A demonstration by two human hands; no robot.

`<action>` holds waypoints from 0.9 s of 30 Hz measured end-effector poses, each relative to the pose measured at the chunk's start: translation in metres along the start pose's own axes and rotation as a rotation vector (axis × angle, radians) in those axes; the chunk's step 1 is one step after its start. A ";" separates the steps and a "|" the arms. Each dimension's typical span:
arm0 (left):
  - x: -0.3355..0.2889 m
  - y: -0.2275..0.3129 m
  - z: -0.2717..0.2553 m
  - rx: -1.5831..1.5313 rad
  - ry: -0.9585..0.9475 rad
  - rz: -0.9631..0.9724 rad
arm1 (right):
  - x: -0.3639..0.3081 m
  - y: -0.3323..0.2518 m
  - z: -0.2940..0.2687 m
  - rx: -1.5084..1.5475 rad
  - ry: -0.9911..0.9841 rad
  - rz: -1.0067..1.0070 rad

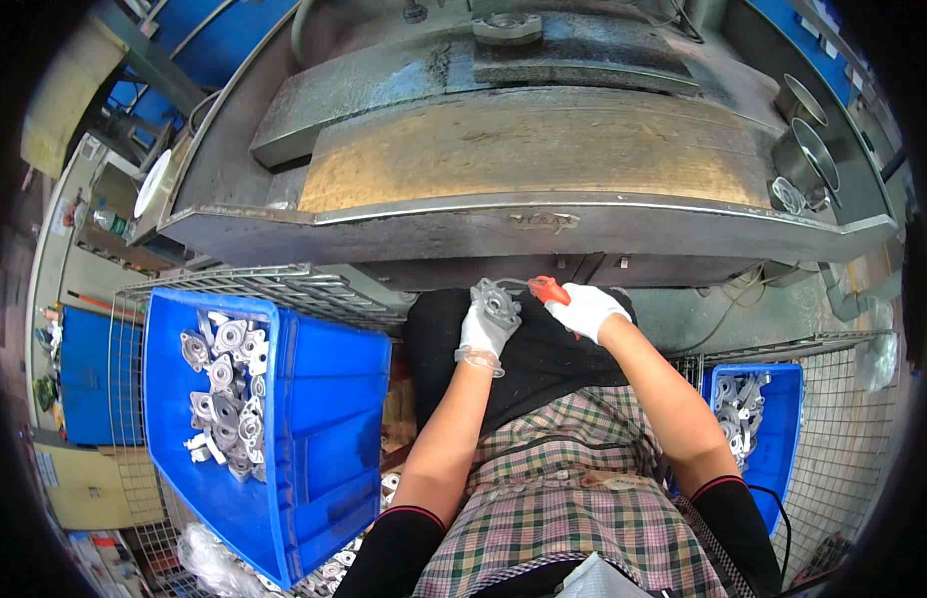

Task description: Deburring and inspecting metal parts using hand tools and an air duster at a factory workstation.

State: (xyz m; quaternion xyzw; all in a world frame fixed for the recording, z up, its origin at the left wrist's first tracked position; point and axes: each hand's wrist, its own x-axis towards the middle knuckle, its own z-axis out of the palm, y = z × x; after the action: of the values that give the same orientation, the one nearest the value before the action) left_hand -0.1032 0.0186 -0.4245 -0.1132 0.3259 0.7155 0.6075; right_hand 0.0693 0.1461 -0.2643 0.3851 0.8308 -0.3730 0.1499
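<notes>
My left hand (485,334), in a white glove, is closed around a grey cast metal part (497,302) with a round opening. My right hand (589,311), gloved as well, grips a red-handled hand tool (549,290). A thin piece of the tool reaches left toward the metal part; whether it touches cannot be made out. Both hands are above my lap, in front of the bench. To my left, a blue bin (324,419) holds several similar castings (224,371). On my right is another blue bin (782,419) with more castings (739,409).
Ahead stands a metal workbench with a wooden board (543,149) and a raised front edge. A casting (507,28) lies at its back. Metal cups (804,159) stand at the bench's right end. Wire mesh cages (847,439) surround the bins, and a plastic bag (212,558) lies lower left.
</notes>
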 end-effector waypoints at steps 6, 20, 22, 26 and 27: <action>-0.003 0.000 0.004 -0.029 0.014 0.015 | 0.001 0.000 -0.001 0.006 -0.059 0.010; 0.011 0.001 -0.022 -0.184 -0.400 0.000 | -0.039 -0.006 0.000 -0.099 -0.032 -0.081; 0.008 0.002 -0.019 -0.235 -0.494 -0.001 | -0.052 -0.004 -0.003 -0.142 -0.049 -0.074; 0.001 0.003 -0.010 -0.108 -0.061 0.034 | -0.072 0.005 -0.008 -0.167 -0.043 -0.045; -0.001 0.003 -0.007 -0.061 -0.032 0.037 | -0.075 0.008 -0.009 -0.156 -0.019 -0.037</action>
State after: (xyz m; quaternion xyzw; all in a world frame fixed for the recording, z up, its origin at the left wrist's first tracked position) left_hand -0.1077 0.0134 -0.4288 -0.1144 0.2962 0.7379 0.5956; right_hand 0.1246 0.1165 -0.2222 0.3533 0.8627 -0.3136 0.1802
